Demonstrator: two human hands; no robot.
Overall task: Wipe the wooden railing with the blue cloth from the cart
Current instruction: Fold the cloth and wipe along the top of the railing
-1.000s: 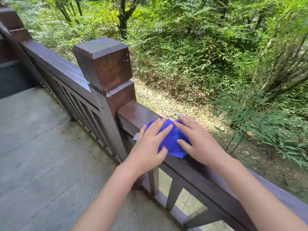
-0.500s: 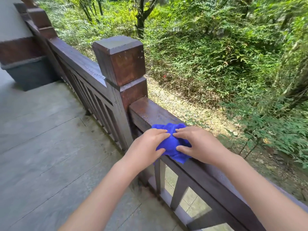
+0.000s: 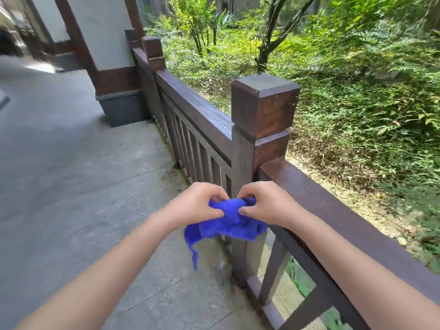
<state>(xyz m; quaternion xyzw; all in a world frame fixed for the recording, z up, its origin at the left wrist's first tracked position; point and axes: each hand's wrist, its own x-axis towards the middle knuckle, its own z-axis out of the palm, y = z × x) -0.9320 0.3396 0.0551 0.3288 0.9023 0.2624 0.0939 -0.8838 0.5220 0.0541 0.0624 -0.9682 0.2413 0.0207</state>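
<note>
While both forearms reach forward, left hand (image 3: 198, 203) and right hand (image 3: 266, 203) pinch the blue cloth (image 3: 228, 222).

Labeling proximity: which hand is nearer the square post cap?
Right. The right hand sits just below the square post cap, by the post. The left hand is further left, over the floor. Both grip the blue cloth.

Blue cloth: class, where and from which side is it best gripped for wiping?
Grip the blue cloth at its bunched top, from above, where the left hand and right hand pinch it. Its lower edge hangs in a loose tail, giving little purchase.
</note>
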